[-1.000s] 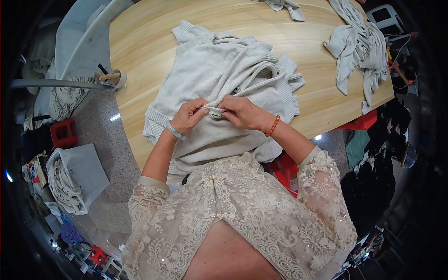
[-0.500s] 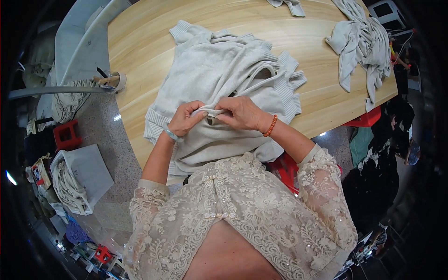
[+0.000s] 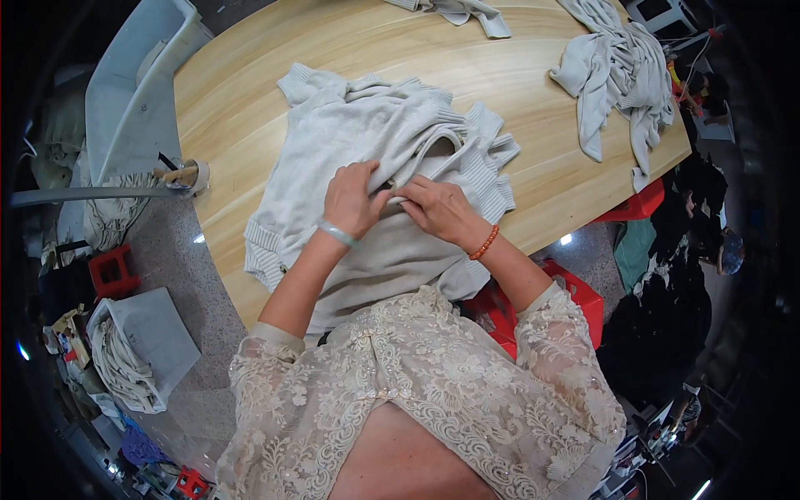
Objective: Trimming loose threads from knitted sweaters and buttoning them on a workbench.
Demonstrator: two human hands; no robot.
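A pale grey knitted sweater [image 3: 321, 137] lies bunched on the wooden table in front of me, with ribbed cuffs and hems showing at its edges. Near its neck opening, my left hand [image 3: 354, 200] has its thumb and fingers closed on a fold of the knit. Right beside it, my right hand [image 3: 440, 210] pinches the same edge between thumb and fingers. The two hands almost meet there, with a small dark gap in the cloth just above the fingertips. The exact grip under the left fingers is partly hidden.
More grey knit pieces [image 3: 617, 75] lie in a heap at the table's [image 3: 242, 100] far right, and another [image 3: 467, 15] at its far edge. A cup of tools [image 3: 193, 177] hangs at the left edge. Red stools [image 3: 575, 304] and a white bin of knits [image 3: 171, 333] stand below.
Both hands have shifted right and farther up the sweater, toward the neck opening. The stretched edge between them has become a closer pinch. The whole view has tilted slightly.
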